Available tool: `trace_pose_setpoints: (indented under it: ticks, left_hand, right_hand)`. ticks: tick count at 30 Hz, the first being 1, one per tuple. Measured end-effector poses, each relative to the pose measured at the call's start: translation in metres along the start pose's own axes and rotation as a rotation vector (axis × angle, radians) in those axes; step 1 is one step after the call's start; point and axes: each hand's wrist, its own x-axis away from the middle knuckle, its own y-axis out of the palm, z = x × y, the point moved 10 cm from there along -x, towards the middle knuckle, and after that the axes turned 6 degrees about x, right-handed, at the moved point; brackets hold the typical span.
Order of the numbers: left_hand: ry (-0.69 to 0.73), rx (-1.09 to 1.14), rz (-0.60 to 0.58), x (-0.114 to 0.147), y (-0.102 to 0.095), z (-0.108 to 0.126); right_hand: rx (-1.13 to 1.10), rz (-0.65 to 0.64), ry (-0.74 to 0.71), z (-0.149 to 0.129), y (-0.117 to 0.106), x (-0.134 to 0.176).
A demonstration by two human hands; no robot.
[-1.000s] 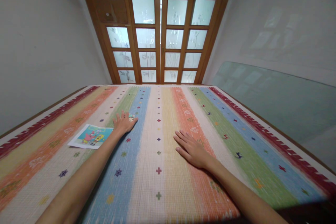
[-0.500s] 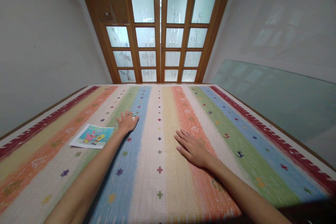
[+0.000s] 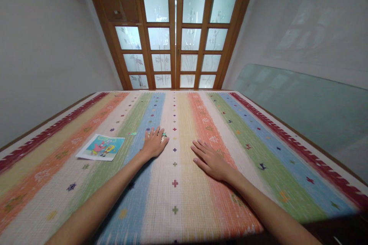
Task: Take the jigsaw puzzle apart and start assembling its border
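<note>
My left hand lies palm down with its fingers spread, covering small flat pieces that look like puzzle pieces and peek out around the fingertips. Their exact shapes are mostly hidden. One small greenish piece lies apart, to the left of that hand. Farther left is a printed picture of a pink and a yellow cartoon figure on a blue background. My right hand rests flat on the cloth's yellow and orange stripes, fingers stretched out, with nothing visible in it.
A striped tablecloth with small woven motifs covers the table. A pale glass panel leans along the right wall. Wooden doors with frosted panes stand beyond the far edge.
My left hand has slid to the right over the cloth, with pieces showing under its fingers. A small greenish piece is now uncovered behind it. My right hand has stayed in place.
</note>
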Motion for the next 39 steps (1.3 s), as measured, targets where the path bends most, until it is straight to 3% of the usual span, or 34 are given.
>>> trace_pose_setpoints:
  ticks: [8, 12, 16, 20, 25, 30, 39]
  left_hand:
    - [0.230, 0.069, -0.052, 0.032, 0.023, 0.067]
    - [0.309, 0.099, -0.044, 0.040, 0.027, 0.083]
    - [0.299, 0.128, -0.011, 0.039, 0.015, 0.083]
    - [0.182, 0.095, 0.046, 0.030, -0.009, 0.057]
    - [-0.096, -0.075, 0.125, 0.016, -0.038, -0.019]
    - [-0.192, -0.206, 0.131, 0.013, -0.054, -0.073]
    - [-0.153, -0.093, 0.090, 0.011, -0.061, -0.087]
  right_hand:
    - [0.006, -0.002, -0.001, -0.001, 0.001, 0.000]
    - [0.001, 0.002, 0.003, 0.000, 0.002, 0.000]
    - [0.002, 0.020, -0.006, -0.001, 0.002, 0.000]
    - [0.021, 0.013, -0.015, -0.001, 0.002, 0.000]
    - [0.039, 0.007, -0.015, 0.000, 0.002, 0.000]
    - [0.052, -0.005, -0.006, 0.001, 0.003, 0.000]
    - [0.032, 0.028, -0.015, 0.002, 0.004, 0.000]
